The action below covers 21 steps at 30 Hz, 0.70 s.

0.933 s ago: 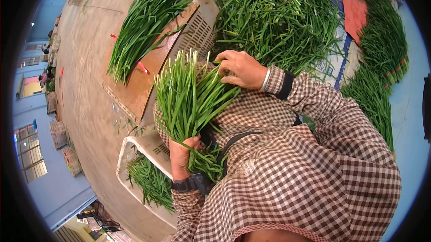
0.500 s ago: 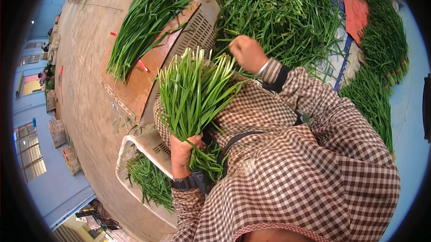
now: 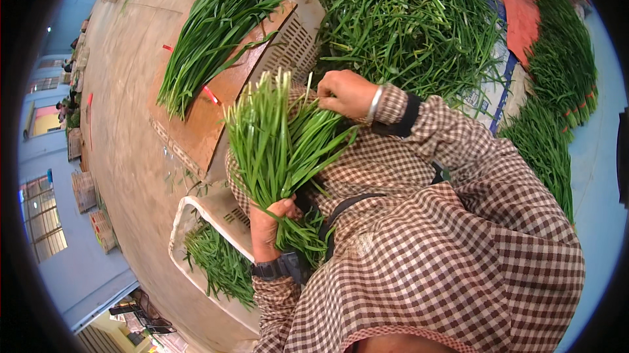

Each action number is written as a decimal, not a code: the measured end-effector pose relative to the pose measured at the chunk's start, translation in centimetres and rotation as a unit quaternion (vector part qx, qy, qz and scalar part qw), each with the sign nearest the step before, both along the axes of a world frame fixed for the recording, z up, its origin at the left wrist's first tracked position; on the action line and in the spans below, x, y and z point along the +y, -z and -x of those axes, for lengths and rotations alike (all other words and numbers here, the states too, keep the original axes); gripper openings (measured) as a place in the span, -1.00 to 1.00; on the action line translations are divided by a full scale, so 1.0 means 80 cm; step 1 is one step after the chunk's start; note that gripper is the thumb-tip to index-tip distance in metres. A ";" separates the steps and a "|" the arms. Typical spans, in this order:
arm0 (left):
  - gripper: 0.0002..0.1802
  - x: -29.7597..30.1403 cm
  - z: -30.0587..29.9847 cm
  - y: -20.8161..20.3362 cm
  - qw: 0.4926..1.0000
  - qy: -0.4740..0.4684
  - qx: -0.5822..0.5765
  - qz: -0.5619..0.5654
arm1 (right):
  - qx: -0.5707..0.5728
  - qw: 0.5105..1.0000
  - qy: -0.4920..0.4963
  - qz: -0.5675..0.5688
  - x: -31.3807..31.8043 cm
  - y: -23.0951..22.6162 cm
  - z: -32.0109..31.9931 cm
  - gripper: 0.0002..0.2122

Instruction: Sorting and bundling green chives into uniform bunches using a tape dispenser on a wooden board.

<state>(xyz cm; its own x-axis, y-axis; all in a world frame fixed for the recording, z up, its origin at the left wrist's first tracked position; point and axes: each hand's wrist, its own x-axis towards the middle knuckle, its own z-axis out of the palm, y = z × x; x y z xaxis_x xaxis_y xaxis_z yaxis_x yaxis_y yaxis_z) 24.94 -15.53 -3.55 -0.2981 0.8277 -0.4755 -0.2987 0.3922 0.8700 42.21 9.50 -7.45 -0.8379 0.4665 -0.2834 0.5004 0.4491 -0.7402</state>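
Observation:
My left hand point(image 3: 270, 225) is wrapped around a thick bunch of garlic chives point(image 3: 272, 140) over my lap, pale cut ends pointing away from me. The leafy ends hang below this hand. At the bunch's upper right, my right hand point(image 3: 348, 94) has its fingers curled in on the ends of some stalks; its fingertips are partly hidden. Past the bunch on the left, another pile of chives point(image 3: 209, 32) lies on a brown board point(image 3: 216, 120) over an upturned pale plastic crate point(image 3: 288, 38).
A white plastic basket point(image 3: 175, 238) with chives inside stands by my left forearm. A large heap of loose chives point(image 3: 406, 19) lies ahead on sheeting. Bundled chives point(image 3: 560, 58) line the right side beside a red cloth point(image 3: 522, 15). Red ties point(image 3: 211, 95) lie on the board.
My right hand has moved left and slightly down onto the stalk ends, from just beside them. The right-hand stalks now bunch together under it. My left hand keeps its hold.

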 end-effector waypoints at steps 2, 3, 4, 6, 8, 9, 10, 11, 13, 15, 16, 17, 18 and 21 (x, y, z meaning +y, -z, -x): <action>-0.63 -0.021 0.015 0.020 1.000 0.012 -0.022 -0.005 | 0.181 0.972 0.078 -0.124 -0.013 0.019 -0.014 -0.84; -0.63 -0.021 0.017 0.021 1.000 0.012 -0.023 -0.005 | 0.180 0.973 0.078 -0.124 -0.014 0.025 -0.017 -0.84; -0.62 -0.021 0.019 0.021 0.999 0.022 -0.024 0.015 | 0.137 0.971 0.094 -0.171 -0.014 0.030 -0.018 -0.84; -0.63 -0.019 0.017 0.022 0.999 0.022 -0.036 0.032 | 0.022 0.957 0.091 -0.275 0.003 0.064 -0.024 -0.84; -0.63 -0.008 0.006 0.008 0.998 -0.001 -0.051 0.020 | -0.160 0.939 0.148 -0.265 0.038 0.053 -0.033 -0.81; -0.59 -0.003 0.002 0.003 0.998 -0.019 -0.067 0.008 | -0.235 0.941 0.184 -0.158 0.062 0.042 -0.044 -0.76; -0.57 -0.001 0.002 0.000 0.998 -0.006 -0.063 0.014 | -0.186 0.932 0.203 -0.238 0.067 0.046 -0.057 -0.73; -0.57 -0.001 0.004 0.001 0.998 -0.005 -0.061 0.013 | -0.135 0.913 0.221 -0.315 0.070 0.049 -0.066 -0.69; -0.59 -0.006 0.006 0.004 0.997 -0.006 -0.076 0.032 | -0.062 0.965 0.197 -0.163 0.073 0.029 -0.044 -0.64; -0.60 -0.003 0.006 0.004 0.997 -0.004 -0.076 0.021 | -0.012 0.998 0.066 0.012 0.056 0.004 -0.014 -0.63; -0.60 -0.003 0.006 0.002 0.997 -0.005 -0.077 0.011 | -0.064 0.998 -0.011 0.010 0.046 -0.001 0.001 -0.64; -0.60 -0.003 0.006 0.001 0.997 -0.007 -0.075 0.012 | -0.038 0.997 -0.069 0.009 0.037 0.010 0.009 -0.67; -0.62 -0.003 0.006 0.001 0.998 0.007 -0.064 0.009 | -0.003 0.997 -0.065 0.037 0.032 0.019 0.009 -0.70; -0.65 -0.005 0.007 0.003 0.999 0.019 -0.047 0.000 | 0.103 0.990 -0.031 0.095 0.024 0.032 -0.002 -0.76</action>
